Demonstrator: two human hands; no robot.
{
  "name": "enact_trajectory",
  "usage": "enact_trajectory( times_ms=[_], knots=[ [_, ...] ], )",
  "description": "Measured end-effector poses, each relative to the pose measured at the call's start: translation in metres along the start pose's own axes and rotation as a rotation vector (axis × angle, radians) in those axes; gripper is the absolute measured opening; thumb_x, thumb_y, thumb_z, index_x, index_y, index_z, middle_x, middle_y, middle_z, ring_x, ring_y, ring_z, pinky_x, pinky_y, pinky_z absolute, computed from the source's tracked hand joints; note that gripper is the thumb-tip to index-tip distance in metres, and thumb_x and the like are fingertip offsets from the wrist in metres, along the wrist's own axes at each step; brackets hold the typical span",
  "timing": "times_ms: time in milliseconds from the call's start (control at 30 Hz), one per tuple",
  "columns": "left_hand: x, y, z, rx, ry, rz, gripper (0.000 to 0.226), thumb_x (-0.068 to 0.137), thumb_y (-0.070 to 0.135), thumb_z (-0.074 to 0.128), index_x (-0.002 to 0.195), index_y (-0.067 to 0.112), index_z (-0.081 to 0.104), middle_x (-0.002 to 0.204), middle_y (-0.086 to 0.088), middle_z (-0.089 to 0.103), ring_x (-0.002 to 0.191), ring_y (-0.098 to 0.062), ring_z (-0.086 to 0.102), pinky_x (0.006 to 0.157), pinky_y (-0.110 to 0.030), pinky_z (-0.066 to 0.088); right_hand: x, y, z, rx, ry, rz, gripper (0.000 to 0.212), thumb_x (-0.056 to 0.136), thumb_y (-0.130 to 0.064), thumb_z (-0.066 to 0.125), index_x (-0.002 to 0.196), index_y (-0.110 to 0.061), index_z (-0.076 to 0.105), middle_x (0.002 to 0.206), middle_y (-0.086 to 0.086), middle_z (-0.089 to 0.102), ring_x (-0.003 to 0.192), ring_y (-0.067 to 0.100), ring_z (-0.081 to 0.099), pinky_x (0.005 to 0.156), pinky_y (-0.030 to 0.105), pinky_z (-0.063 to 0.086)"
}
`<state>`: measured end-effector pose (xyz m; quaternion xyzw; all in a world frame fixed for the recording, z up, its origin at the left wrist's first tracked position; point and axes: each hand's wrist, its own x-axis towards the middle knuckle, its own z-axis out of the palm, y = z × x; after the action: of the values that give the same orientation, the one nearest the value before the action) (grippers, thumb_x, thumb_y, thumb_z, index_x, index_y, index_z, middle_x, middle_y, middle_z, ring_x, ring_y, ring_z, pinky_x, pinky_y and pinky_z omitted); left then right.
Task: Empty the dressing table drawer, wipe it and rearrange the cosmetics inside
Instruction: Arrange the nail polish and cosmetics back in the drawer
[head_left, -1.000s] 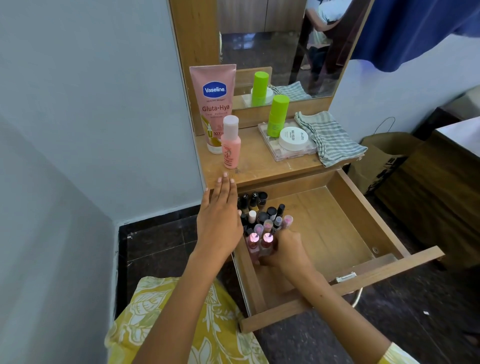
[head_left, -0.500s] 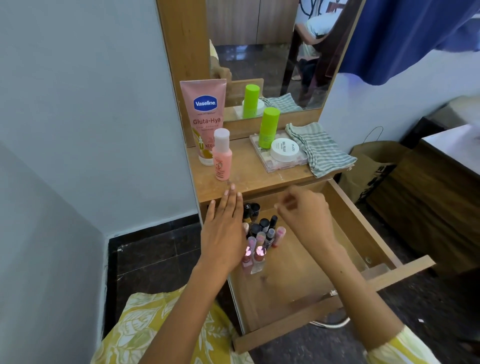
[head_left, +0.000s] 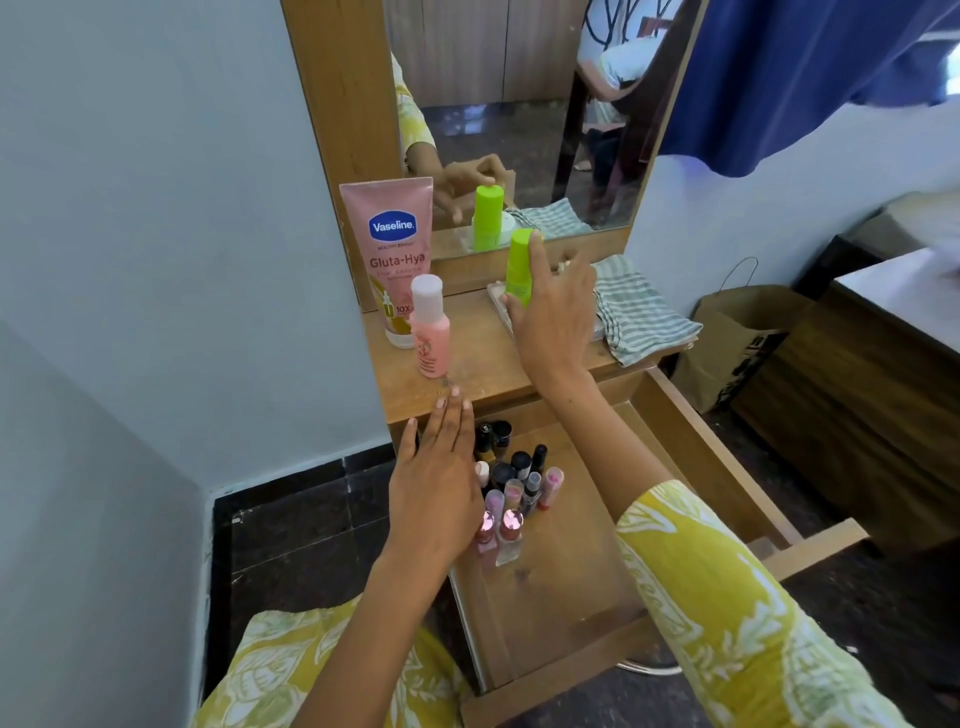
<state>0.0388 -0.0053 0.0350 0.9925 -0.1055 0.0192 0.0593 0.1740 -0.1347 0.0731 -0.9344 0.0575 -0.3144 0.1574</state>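
The wooden drawer (head_left: 691, 441) is pulled out under the dressing table top (head_left: 467, 374). Several small cosmetic bottles (head_left: 511, 488) stand packed in its near-left corner. My left hand (head_left: 441, 478) lies flat and open over the drawer's left side, against those bottles. My right hand (head_left: 553, 312) is up on the table top, fingers spread around a green bottle (head_left: 519, 267), touching it at the side; a firm grip is not visible. It hides the white jar and clear case behind it.
A pink Vaseline tube (head_left: 392, 254) and a small pink bottle (head_left: 430, 327) stand at the table's left. A striped cloth (head_left: 639, 312) lies at the right, below the mirror (head_left: 519, 104). A brown paper bag (head_left: 737, 338) and a dark cabinet (head_left: 872, 384) stand on the right.
My right hand rose out of the drawer and reached up to the green bottle on the table top. My left hand stayed at the drawer's left side.
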Motion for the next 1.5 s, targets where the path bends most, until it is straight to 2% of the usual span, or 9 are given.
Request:
enact_trajectory(
  times_ms=[100, 267, 433, 533, 700, 833, 933, 1233, 1500],
  knots=[
    [0.000, 0.001, 0.000, 0.016, -0.010, -0.007, 0.066, 0.100, 0.027, 0.030, 0.147, 0.012, -0.014, 0.155, -0.004, -0.022, 0.143, -0.015, -0.016, 0.117, -0.037, -0.005, 0.003, -0.006, 0.001, 0.115, 0.098, -0.015, 0.051, 0.079, -0.029, 0.074, 0.121, -0.011, 0.053, 0.119, 0.017, 0.052, 0.103, 0.029, 0.052, 0.076, 0.033, 0.046],
    [0.001, 0.000, 0.000, 0.022, -0.021, -0.010, 0.069, 0.099, 0.025, 0.033, 0.147, 0.012, -0.015, 0.154, -0.004, -0.023, 0.143, -0.016, -0.017, 0.117, -0.037, -0.005, -0.003, -0.010, -0.003, 0.324, 0.085, -0.191, 0.027, 0.079, -0.014, 0.072, 0.097, -0.005, 0.054, 0.083, 0.008, 0.061, 0.069, 0.025, 0.057, 0.052, 0.031, 0.037],
    [-0.001, -0.001, 0.003, 0.002, 0.005, 0.000, 0.069, 0.099, 0.025, 0.034, 0.148, 0.013, -0.014, 0.155, -0.003, -0.022, 0.143, -0.015, -0.016, 0.117, -0.036, -0.006, -0.047, -0.008, -0.037, 0.740, -0.030, -0.113, 0.037, 0.079, -0.016, 0.075, 0.109, -0.008, 0.053, 0.099, 0.001, 0.065, 0.088, 0.014, 0.064, 0.077, 0.031, 0.056],
    [-0.001, -0.002, 0.006, -0.019, 0.030, 0.005, 0.070, 0.098, 0.023, 0.036, 0.148, 0.014, -0.013, 0.155, -0.003, -0.020, 0.143, -0.015, -0.015, 0.116, -0.035, -0.007, -0.076, 0.002, -0.070, 0.847, -0.064, -0.013, 0.039, 0.073, -0.013, 0.080, 0.103, -0.012, 0.056, 0.094, -0.004, 0.066, 0.085, 0.005, 0.064, 0.072, 0.020, 0.056],
    [0.000, -0.004, 0.008, -0.025, 0.034, 0.011, 0.071, 0.098, 0.020, 0.036, 0.148, 0.014, -0.013, 0.155, -0.002, -0.020, 0.143, -0.014, -0.015, 0.115, -0.035, -0.008, -0.106, 0.028, -0.116, 0.832, -0.315, 0.068, 0.035, 0.062, -0.005, 0.084, 0.088, -0.012, 0.062, 0.080, -0.008, 0.068, 0.073, 0.004, 0.065, 0.060, 0.015, 0.052],
    [0.001, -0.003, 0.009, -0.042, 0.036, 0.006, 0.072, 0.097, 0.018, 0.038, 0.148, 0.014, -0.013, 0.155, -0.002, -0.020, 0.143, -0.014, -0.015, 0.117, -0.036, -0.005, -0.119, 0.054, -0.124, 0.572, -0.685, 0.045, 0.038, 0.054, -0.013, 0.087, 0.082, -0.022, 0.062, 0.075, -0.008, 0.067, 0.070, 0.004, 0.063, 0.060, 0.023, 0.055],
    [0.000, -0.003, 0.008, -0.033, 0.032, 0.006, 0.073, 0.097, 0.020, 0.039, 0.148, 0.014, -0.013, 0.155, -0.002, -0.020, 0.143, -0.014, -0.015, 0.118, -0.037, -0.004, -0.133, 0.063, -0.110, 0.435, -0.801, 0.013, 0.040, 0.054, -0.014, 0.086, 0.082, -0.023, 0.059, 0.076, -0.009, 0.065, 0.075, 0.004, 0.063, 0.062, 0.026, 0.055],
    [0.001, -0.004, 0.008, -0.029, 0.019, 0.009, 0.072, 0.098, 0.022, 0.038, 0.148, 0.014, -0.014, 0.155, -0.002, -0.021, 0.143, -0.014, -0.016, 0.117, -0.037, -0.005, -0.164, 0.062, -0.069, 0.403, -0.686, 0.065, 0.055, 0.058, -0.006, 0.083, 0.076, -0.038, 0.042, 0.079, -0.008, 0.061, 0.077, 0.013, 0.062, 0.065, 0.038, 0.055],
    [0.001, -0.004, 0.009, -0.021, 0.019, 0.004, 0.073, 0.098, 0.021, 0.039, 0.147, 0.014, -0.015, 0.155, -0.003, -0.022, 0.143, -0.016, -0.016, 0.115, -0.038, -0.007, -0.170, 0.060, -0.064, 0.514, -0.639, 0.150, 0.043, 0.058, 0.002, 0.081, 0.084, -0.018, 0.052, 0.085, -0.002, 0.064, 0.084, 0.014, 0.063, 0.066, 0.025, 0.055]
  ],
)
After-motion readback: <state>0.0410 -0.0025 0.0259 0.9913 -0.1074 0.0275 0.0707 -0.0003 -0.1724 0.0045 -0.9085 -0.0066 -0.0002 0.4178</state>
